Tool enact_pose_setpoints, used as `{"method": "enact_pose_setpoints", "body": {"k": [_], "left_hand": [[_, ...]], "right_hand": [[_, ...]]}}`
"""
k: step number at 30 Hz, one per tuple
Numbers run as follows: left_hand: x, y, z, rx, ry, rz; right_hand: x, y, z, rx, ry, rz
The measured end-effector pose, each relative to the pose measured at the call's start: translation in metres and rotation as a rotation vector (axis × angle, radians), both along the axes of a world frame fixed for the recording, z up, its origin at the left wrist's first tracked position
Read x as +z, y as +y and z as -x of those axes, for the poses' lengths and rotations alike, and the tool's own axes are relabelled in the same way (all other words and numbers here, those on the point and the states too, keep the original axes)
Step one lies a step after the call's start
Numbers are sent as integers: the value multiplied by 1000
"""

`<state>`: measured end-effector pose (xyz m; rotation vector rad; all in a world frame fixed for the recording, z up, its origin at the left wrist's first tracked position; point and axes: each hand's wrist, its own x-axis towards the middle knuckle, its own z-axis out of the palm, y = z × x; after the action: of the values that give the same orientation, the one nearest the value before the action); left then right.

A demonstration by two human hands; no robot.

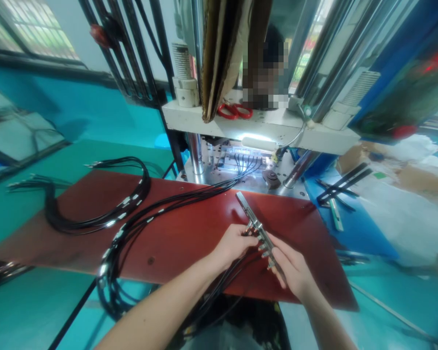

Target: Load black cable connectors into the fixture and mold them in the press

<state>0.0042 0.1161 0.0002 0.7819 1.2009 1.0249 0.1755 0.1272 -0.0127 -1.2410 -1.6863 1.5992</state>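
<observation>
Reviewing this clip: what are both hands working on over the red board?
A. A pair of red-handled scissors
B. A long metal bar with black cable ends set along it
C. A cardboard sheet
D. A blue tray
B: the left hand and right hand meet at the metal bar lying on the red board, with black cables running into it; the scissors lie apart, up on the machine shelf.
</observation>
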Motion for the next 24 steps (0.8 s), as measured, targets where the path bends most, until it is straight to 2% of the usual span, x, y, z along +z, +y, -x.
{"method": "enact_pose_setpoints", "body": {"k": [3,10,18,21,24], "left_hand": [[-1,1,0,-46,15,7],[-1,2,1,-17,23,-3],[-12,0,-2,81,110,-176],[-6,2,3,117,184,-261],[4,5,13,147,70,-254]], "right_hand": [[0,0,0,-22,9,12],[2,0,0,0,-26,20],[-2,-4,5,35,-117,-165],[0,-5,5,-29,-73,-72],[3,-4,5,-149,-14,4]]}}
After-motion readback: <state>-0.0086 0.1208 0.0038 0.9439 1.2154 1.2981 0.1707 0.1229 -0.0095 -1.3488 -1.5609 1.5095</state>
